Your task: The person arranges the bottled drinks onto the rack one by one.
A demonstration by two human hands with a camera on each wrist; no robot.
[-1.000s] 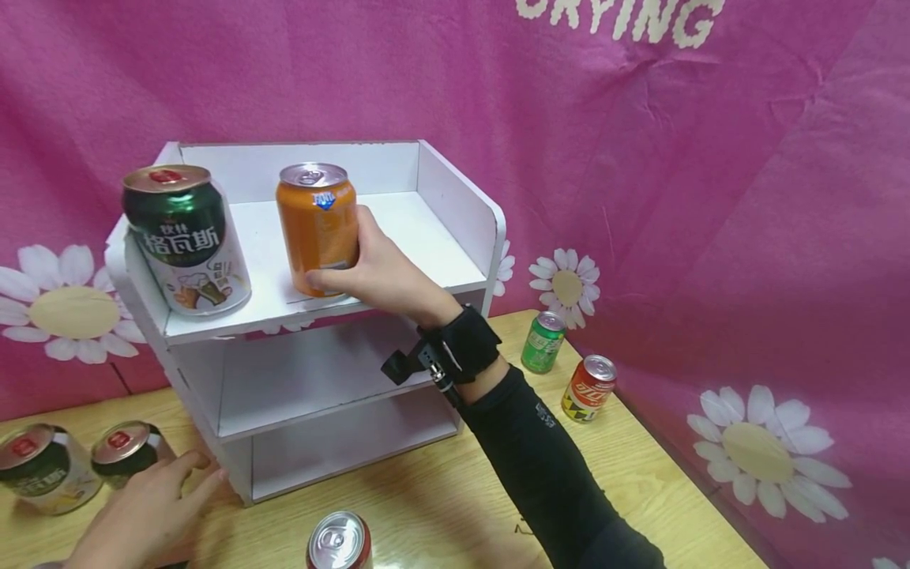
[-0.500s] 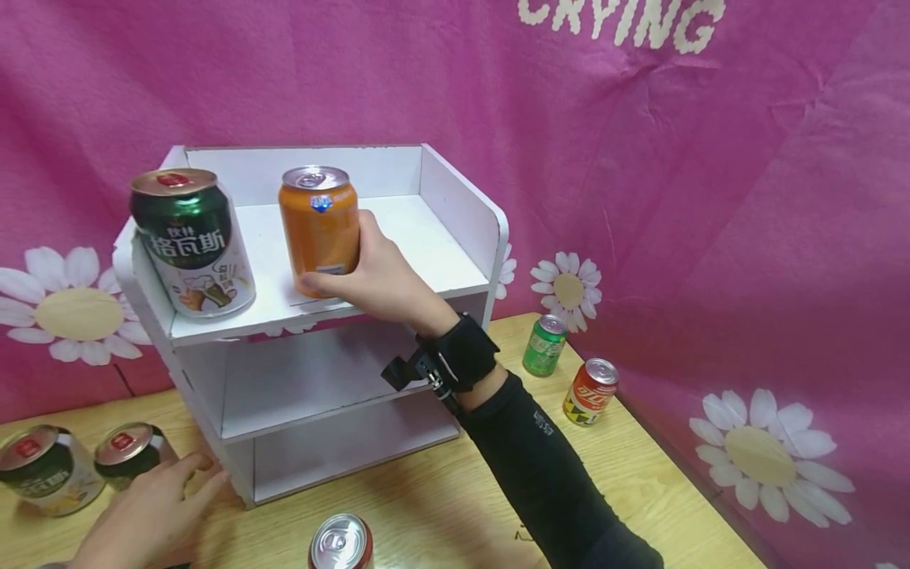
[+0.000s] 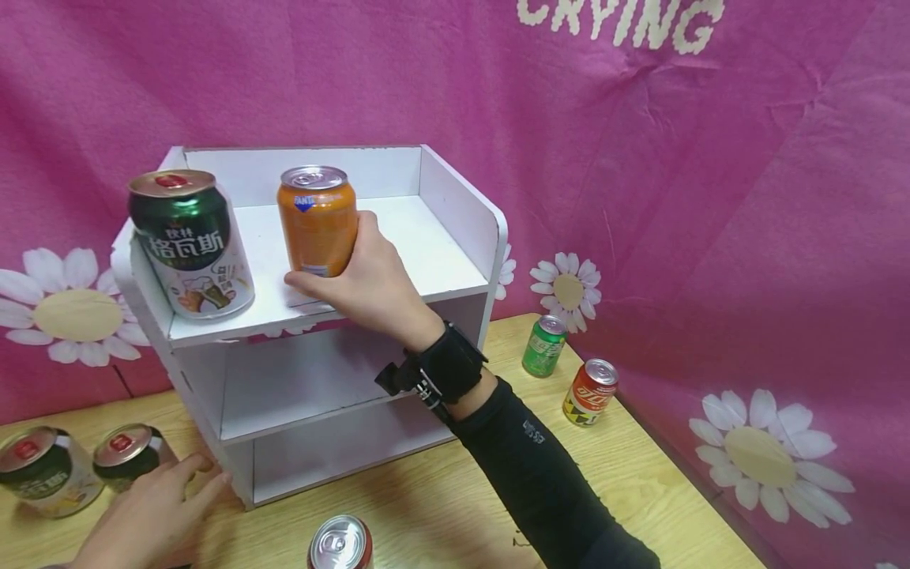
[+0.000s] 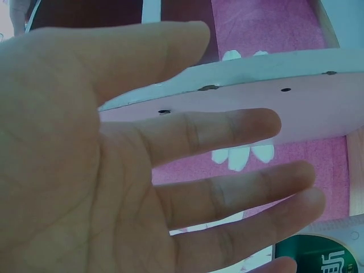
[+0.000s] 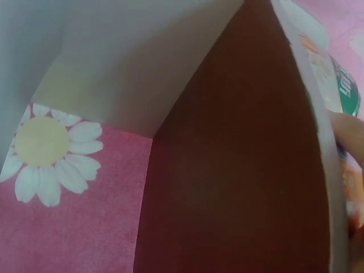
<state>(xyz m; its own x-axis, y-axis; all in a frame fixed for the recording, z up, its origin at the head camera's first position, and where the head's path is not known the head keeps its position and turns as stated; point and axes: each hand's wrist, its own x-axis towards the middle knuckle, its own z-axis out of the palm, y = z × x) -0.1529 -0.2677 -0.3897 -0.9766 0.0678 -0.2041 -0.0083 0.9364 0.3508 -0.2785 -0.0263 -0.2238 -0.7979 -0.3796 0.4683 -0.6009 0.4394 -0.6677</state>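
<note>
My right hand (image 3: 380, 280) grips an orange Fanta can (image 3: 316, 229) by its lower right side, the thumb across its front. The can stands upright over the top board of a white three-level shelf (image 3: 441, 245). To its left on that board is a tall green and white can (image 3: 188, 245) with a gold lid. My left hand (image 3: 149, 510) lies low beside the shelf's left side, close to another green and white can (image 3: 128, 458). In the left wrist view the left hand's fingers (image 4: 222, 131) are straight and spread, holding nothing.
One more green and white can (image 3: 50, 474) stands at the far left of the wooden table (image 3: 426, 506). A silver-lidded red can (image 3: 341, 544) is in front of the shelf. Right of the shelf stand a green can (image 3: 544, 346) and a red and yellow can (image 3: 590, 393).
The Fanta can has turned so its blue logo sits farther left. My right thumb and wrist have shifted slightly left with it. The left hand has stayed put.
</note>
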